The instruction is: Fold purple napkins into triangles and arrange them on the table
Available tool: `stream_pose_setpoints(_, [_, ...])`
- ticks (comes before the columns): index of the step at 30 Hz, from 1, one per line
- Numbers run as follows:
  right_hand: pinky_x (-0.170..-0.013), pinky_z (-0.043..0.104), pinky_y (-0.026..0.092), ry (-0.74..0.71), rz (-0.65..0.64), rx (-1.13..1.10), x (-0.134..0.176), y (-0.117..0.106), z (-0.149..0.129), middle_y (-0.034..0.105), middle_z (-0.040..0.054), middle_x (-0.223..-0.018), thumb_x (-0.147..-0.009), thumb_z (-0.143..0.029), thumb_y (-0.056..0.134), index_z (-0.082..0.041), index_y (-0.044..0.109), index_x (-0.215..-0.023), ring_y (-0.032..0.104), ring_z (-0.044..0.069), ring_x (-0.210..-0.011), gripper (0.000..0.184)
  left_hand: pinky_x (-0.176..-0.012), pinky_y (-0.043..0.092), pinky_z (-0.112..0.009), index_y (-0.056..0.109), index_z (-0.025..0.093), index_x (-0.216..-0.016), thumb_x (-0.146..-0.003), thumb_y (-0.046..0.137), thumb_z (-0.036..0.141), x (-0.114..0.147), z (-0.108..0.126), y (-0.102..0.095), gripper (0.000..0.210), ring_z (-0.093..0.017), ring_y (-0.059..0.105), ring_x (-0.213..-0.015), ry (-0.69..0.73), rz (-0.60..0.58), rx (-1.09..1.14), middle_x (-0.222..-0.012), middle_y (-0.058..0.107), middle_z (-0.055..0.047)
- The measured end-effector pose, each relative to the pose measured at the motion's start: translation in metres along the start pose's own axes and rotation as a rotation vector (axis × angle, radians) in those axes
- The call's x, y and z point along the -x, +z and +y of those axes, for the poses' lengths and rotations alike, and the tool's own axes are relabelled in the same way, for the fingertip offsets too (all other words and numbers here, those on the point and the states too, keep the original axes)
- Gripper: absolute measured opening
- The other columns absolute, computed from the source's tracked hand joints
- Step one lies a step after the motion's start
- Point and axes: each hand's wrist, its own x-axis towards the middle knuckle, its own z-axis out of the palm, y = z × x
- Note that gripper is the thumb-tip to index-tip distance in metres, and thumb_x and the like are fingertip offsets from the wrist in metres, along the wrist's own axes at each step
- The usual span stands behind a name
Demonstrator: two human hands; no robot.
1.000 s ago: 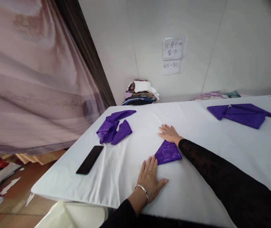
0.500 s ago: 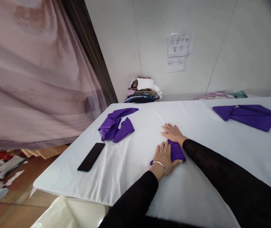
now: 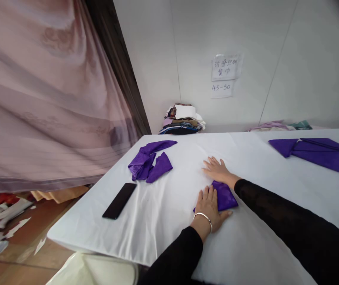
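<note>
Resting palm down on a small folded purple cloth [image 3: 226,197], the left hand [image 3: 209,206] is shown in the head view with its fingers straight and grasping nothing. A silver bracelet [image 3: 203,214] is worn on its wrist. The cloth is placed on the white-covered table [image 3: 172,225], near its front edge. Just beyond the cloth's far corner, the right hand [image 3: 218,171] is laid with fingers spread, nothing clasped; whether its heel touches the cloth cannot be told. A loose purple cloth [image 3: 141,164] and a black phone [image 3: 119,200] are seen to the left, and a larger purple cloth [image 3: 318,152] far to the right.

The step seems to be flattening. For a neat result, the layers are best kept pinned by one palm while creases are smoothed outward with the other, corners lined up, without tugging.
</note>
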Motion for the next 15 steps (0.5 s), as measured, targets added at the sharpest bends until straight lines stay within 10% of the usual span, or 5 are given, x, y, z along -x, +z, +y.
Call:
stream_pose_setpoints(5, [-0.107,0.047,0.003,-0.262,-0.005,-0.083,0.021,0.017,-0.018,0.022,0.0043,-0.147,-0.086,-0.062,0.017,-0.027,0.028,-0.139,0.011,0.024,-0.136,0.065,-0.111,0.007,-0.048,0.017,0.009,-0.141,-0.077,0.011,0.073,0.002,0.002,-0.005,0.091,-0.028,0.007,-0.136,-0.015,-0.033,0.028,-0.148,0.020,-0.012])
stream_pose_setpoints(15, [-0.107,0.048,0.009,-0.210,-0.015,-0.053,-0.004,0.019,0.016,0.021,0.0057,-0.148,-0.085,-0.064,0.017,-0.025,0.031,-0.139,0.011,0.024,-0.136,0.067,-0.111,0.005,-0.048,0.014,0.009,-0.141,-0.076,0.013,0.074,0.002,0.000,-0.006,0.092,-0.027,0.000,-0.137,-0.006,-0.040,0.080,-0.149,0.010,-0.013])
